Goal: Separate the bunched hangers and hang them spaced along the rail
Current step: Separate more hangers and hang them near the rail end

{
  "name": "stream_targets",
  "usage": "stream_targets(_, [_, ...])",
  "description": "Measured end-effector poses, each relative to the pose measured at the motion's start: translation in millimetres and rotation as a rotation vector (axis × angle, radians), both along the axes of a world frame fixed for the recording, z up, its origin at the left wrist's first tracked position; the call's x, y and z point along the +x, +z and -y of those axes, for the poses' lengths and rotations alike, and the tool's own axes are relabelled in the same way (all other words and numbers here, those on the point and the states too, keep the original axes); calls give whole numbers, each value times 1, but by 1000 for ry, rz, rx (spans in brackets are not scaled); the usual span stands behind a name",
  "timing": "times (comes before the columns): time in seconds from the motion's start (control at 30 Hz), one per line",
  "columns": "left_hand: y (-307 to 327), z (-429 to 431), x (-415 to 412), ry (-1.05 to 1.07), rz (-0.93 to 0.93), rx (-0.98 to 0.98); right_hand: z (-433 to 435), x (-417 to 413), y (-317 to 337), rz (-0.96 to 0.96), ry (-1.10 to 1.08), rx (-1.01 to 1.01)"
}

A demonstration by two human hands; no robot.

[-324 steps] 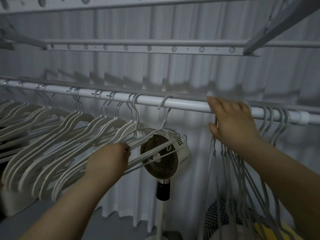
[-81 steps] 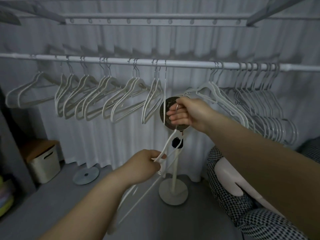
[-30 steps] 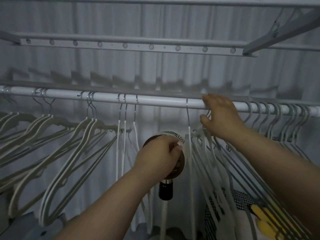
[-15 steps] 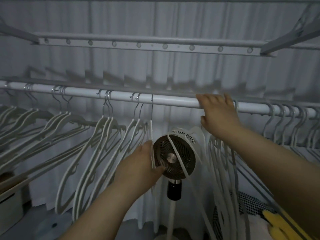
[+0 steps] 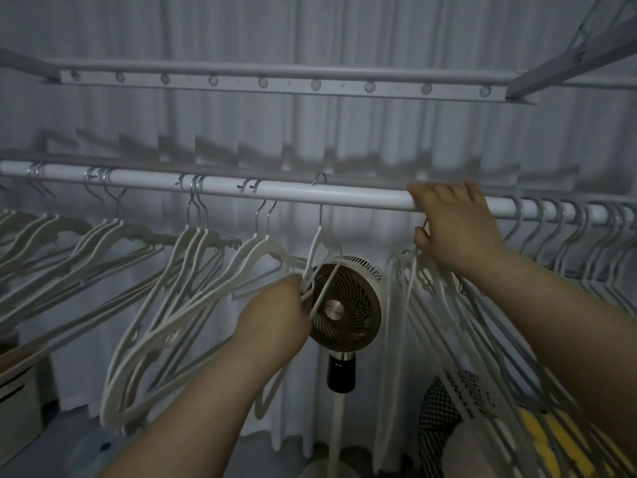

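Under rail [image 5: 344,196], hanger [image 5: 319,243] in left grip [image 5: 275,319] — hooked

— What is showing white here?
— The rail [image 5: 344,196], the hangers [image 5: 186,257] and the fan [image 5: 351,305] casing; its grille is glowing coppery.
— Lower right?
— A cushion [image 5: 436,405] is showing black-and-white checks beside a yellow item [image 5: 548,439].

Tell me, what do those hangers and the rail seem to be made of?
The hangers look like thin moulded plastic, off-white and matte, perhaps flocked; no shine shows. Their hooks are bare shiny metal wire, catching light. The rail is probably painted metal tube: smooth, glossy white, with a highlight along it.
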State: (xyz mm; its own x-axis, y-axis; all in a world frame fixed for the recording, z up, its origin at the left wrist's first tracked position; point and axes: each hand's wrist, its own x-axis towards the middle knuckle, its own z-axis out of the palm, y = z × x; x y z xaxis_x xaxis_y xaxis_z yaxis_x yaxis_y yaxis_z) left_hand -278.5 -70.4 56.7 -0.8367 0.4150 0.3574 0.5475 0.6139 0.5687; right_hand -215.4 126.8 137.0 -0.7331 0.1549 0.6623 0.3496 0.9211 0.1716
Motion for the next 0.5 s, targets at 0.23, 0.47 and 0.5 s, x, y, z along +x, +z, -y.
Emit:
stream_targets(0.23, [1,-30,-2,-50,170,17,-9,13,0,19,65,26])
stream_targets(0.47, [-40,-21,4,-48,165,-1,-15,10,-18,-136,254,154])
stream_targets(0.5, [-48,-15,7,-50,158,-5,-10,9,-22,-151,294,196])
